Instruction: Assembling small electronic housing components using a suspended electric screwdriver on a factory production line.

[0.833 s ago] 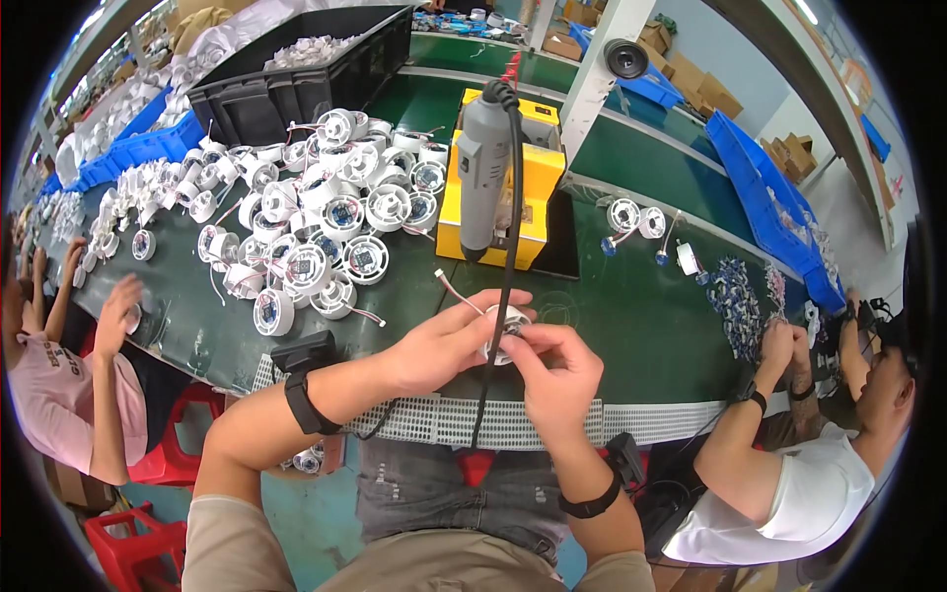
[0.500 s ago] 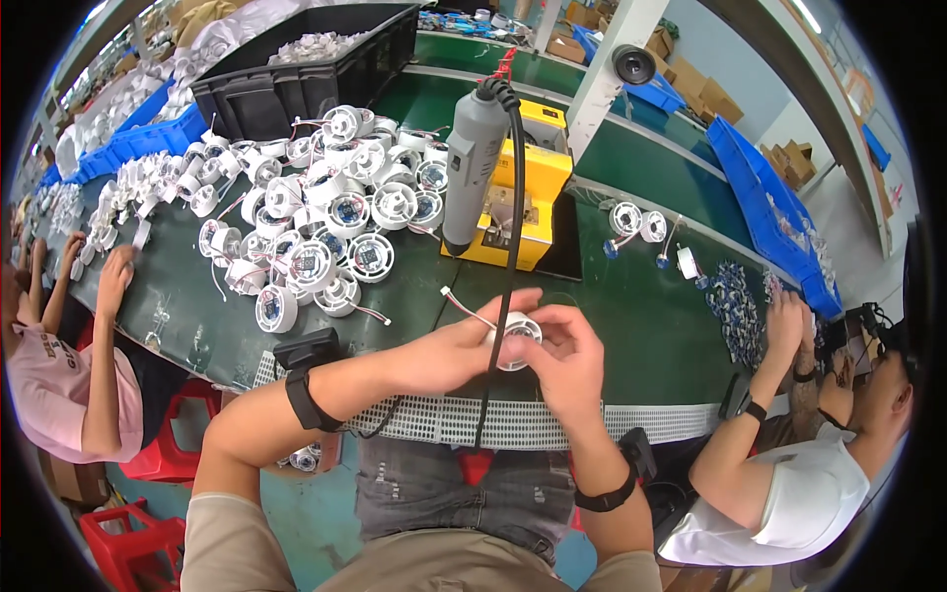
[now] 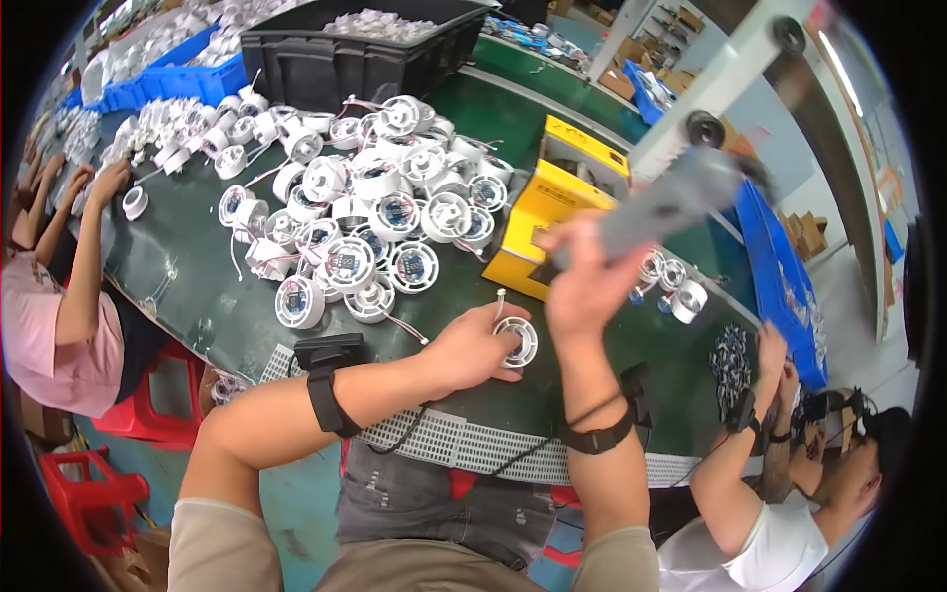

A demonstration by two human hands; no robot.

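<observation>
My left hand (image 3: 468,349) grips a white round plastic housing (image 3: 528,335) by its side, just above the green bench, its spoked ring face turned up and a short white-tipped wire sticking out. My right hand (image 3: 582,286) is closed around the lower end of a grey electric screwdriver (image 3: 671,202), which is smeared by motion and tilted, its top leaning to the right. The screwdriver's tip is hidden. Just behind my right hand stands a yellow box-shaped machine (image 3: 528,222). Many similar white housings (image 3: 395,212) with wires and circuit boards lie heaped left of it.
A black bin (image 3: 286,69) of small white parts stands behind the heap. Blue trays (image 3: 202,79) are at the far left, another blue tray (image 3: 764,247) at the right. Dark small parts (image 3: 730,365) lie near a co-worker in white (image 3: 760,538). Another person in pink (image 3: 59,340) works at left.
My right hand has left the white housing and taken hold of the screwdriver, which hung upright and now tilts right. The left hand keeps the housing. The whole view has shifted.
</observation>
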